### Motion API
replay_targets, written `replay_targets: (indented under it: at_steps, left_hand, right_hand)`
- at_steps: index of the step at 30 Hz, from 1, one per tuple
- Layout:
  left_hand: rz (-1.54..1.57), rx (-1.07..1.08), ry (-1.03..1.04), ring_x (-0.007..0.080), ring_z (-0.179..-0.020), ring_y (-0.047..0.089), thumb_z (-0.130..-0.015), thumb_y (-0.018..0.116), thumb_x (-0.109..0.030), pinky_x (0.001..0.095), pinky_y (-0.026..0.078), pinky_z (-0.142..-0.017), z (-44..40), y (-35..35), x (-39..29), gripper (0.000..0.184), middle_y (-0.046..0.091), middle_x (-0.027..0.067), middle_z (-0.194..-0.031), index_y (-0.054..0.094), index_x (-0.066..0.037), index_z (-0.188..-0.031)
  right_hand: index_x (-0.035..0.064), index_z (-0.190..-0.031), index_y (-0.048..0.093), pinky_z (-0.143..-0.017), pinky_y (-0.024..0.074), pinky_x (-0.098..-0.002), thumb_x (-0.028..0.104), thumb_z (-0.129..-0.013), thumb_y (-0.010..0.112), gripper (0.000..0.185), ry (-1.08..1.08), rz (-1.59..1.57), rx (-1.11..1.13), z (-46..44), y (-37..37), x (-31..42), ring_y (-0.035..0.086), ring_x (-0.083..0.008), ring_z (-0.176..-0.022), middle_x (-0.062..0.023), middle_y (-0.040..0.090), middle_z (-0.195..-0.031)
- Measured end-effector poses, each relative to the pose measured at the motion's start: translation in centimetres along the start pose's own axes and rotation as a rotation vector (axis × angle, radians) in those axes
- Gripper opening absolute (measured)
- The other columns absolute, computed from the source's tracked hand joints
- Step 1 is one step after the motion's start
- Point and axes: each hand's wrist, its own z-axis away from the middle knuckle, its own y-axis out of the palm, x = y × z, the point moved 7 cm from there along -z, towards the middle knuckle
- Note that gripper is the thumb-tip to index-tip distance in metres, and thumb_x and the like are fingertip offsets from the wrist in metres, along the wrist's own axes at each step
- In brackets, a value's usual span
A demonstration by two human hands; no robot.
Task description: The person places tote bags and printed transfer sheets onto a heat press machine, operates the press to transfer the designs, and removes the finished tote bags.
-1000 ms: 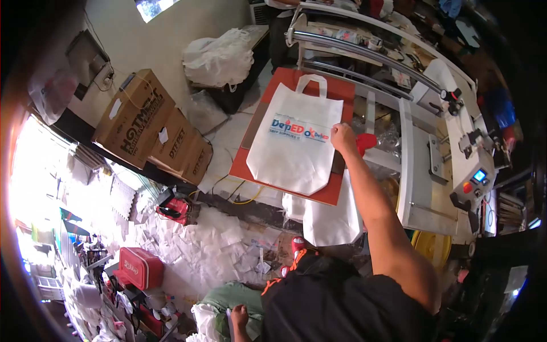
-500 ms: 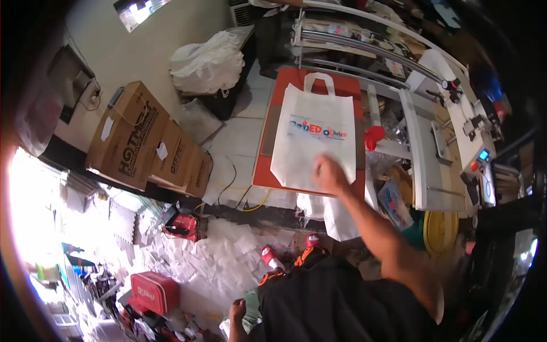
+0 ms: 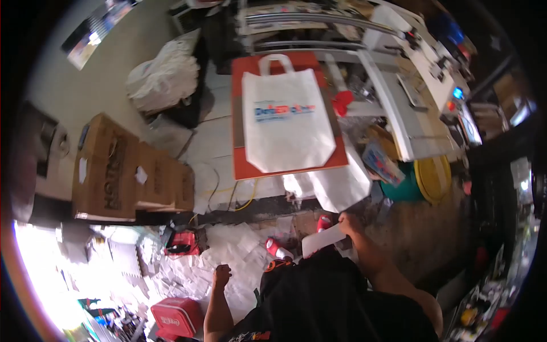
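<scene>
A white fabric tote bag with looped handles and a blue and red print lies flat on a red-brown board. My right hand is below the board, near my body, with its fingers closed on the edge of a small white sheet of paper. The sheet is apart from the bag. More white bags hang under the board's near edge. Low on the left, my left hand is curled closed over the paper-strewn floor, with nothing visible in it.
Cardboard boxes stand at the left, below a pile of white bags. To the right is a machine frame with a lit blue display. A yellow lid and red cooler sit lower. Discarded sheets cover the floor.
My right hand has moved off the bag, down toward my body, and now holds a white sheet. My left hand has risen slightly. The view has shifted, and the bag remains on the board.
</scene>
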Motion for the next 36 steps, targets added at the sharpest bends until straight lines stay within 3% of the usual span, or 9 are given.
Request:
replay_targets:
  at_steps: [7, 16, 19, 21, 22, 26, 28, 31, 36]
  left_hand:
    - [-0.211, 0.168, 0.006, 0.0214, -0.086, 0.073, -0.100, 0.058, -0.025, 0.0344, 0.063, -0.072, 1.0, 9.0, -8.0, 0.033, 0.074, 0.0148, -0.100, 0.068, 0.003, -0.116]
    - [-0.292, 0.092, 0.064, 0.0215, -0.079, 0.075, -0.098, 0.061, -0.027, 0.0349, 0.060, -0.073, 6.9, 17.3, -13.1, 0.034, 0.076, 0.0128, -0.098, 0.069, 0.000, -0.118]
    - [-0.316, 0.023, 0.011, 0.0221, -0.084, 0.075, -0.095, 0.067, -0.021, 0.0360, 0.060, -0.079, 10.4, 20.6, -13.9, 0.027, 0.076, 0.0134, -0.099, 0.071, -0.003, -0.115]
    - [-0.406, -0.079, 0.279, 0.0286, -0.097, 0.074, -0.095, 0.067, -0.024, 0.0383, 0.059, -0.086, 13.2, 22.3, -15.8, 0.027, 0.076, 0.0159, -0.104, 0.072, -0.003, -0.110]
    - [-0.386, -0.075, 0.082, 0.0332, -0.101, 0.072, -0.095, 0.064, -0.030, 0.0419, 0.057, -0.091, 14.2, 22.7, -15.4, 0.032, 0.075, 0.0179, -0.107, 0.072, -0.003, -0.111]
    - [-0.584, -0.110, 0.093, 0.0364, -0.103, 0.070, -0.091, 0.059, -0.028, 0.0447, 0.055, -0.093, 14.8, 25.4, -9.8, 0.030, 0.073, 0.0187, -0.108, 0.074, -0.005, -0.105]
    - [-0.973, 0.052, 0.375, 0.0339, -0.095, 0.071, -0.086, 0.063, -0.025, 0.0423, 0.058, -0.086, 16.6, 27.6, -12.6, 0.022, 0.072, 0.0156, -0.098, 0.072, -0.006, -0.092]
    - [-0.849, -0.012, 0.344, 0.0350, -0.091, 0.070, -0.090, 0.057, -0.021, 0.0453, 0.058, -0.080, 17.1, 28.5, -9.7, 0.023, 0.072, 0.0164, -0.097, 0.074, -0.006, -0.094]
    - [-0.660, 0.042, 0.048, 0.0368, -0.098, 0.070, -0.096, 0.053, -0.027, 0.0472, 0.057, -0.084, 18.6, 30.3, -7.6, 0.032, 0.073, 0.0191, -0.106, 0.074, -0.005, -0.103]
  right_hand:
    - [0.0037, -0.094, 0.064, -0.080, 0.0538, -0.0537, 0.023, -0.084, 0.070, 0.023, 0.552, 0.144, -0.265, 2.9, -7.1, -18.3, 0.066, -0.0464, -0.093, -0.0223, 0.070, -0.092]
    - [0.0032, -0.105, 0.065, -0.081, 0.0547, -0.0511, 0.033, -0.080, 0.081, 0.042, 0.124, 0.052, -0.287, -15.9, -9.6, -15.2, 0.067, -0.0419, -0.092, -0.0205, 0.070, -0.097]
    - [-0.0038, -0.119, 0.064, -0.102, 0.0454, -0.0510, 0.028, -0.078, 0.082, 0.055, 0.066, 0.044, -0.258, -19.6, -2.6, -18.9, 0.059, -0.0437, -0.116, -0.0273, 0.065, -0.117]
    - [-0.0035, -0.125, 0.064, -0.107, 0.0431, -0.0501, 0.021, -0.083, 0.071, 0.049, 0.228, 0.019, -0.122, -20.3, 2.8, -23.2, 0.056, -0.0443, -0.125, -0.0277, 0.064, -0.128]
    - [-0.0036, -0.123, 0.065, -0.106, 0.0445, -0.0495, 0.021, -0.084, 0.066, 0.046, 0.287, -0.287, -0.024, -19.2, -1.2, -20.0, 0.058, -0.0439, -0.124, -0.0282, 0.065, -0.127]
    - [-0.0060, -0.123, 0.061, -0.094, 0.0517, -0.0486, 0.026, -0.084, 0.068, 0.051, 0.126, -0.043, -0.004, -22.0, -0.4, -22.5, 0.065, -0.0436, -0.111, -0.0290, 0.068, -0.119]
    - [-0.0069, -0.127, 0.058, -0.086, 0.0561, -0.0493, 0.031, -0.085, 0.071, 0.058, 0.004, 0.078, -0.058, -22.8, 1.8, -24.6, 0.069, -0.0444, -0.105, -0.0302, 0.069, -0.116]
    - [-0.0061, -0.117, 0.061, -0.085, 0.0563, -0.0501, 0.027, -0.081, 0.072, 0.050, 0.336, -0.049, 0.144, -21.4, -0.9, -23.3, 0.071, -0.0413, -0.098, -0.0275, 0.070, -0.111]
    - [-0.0068, -0.113, 0.061, -0.083, 0.0547, -0.0497, 0.024, -0.082, 0.070, 0.045, 0.306, -0.110, 0.137, -22.2, -2.2, -20.8, 0.069, -0.0410, -0.094, -0.0261, 0.069, -0.107]
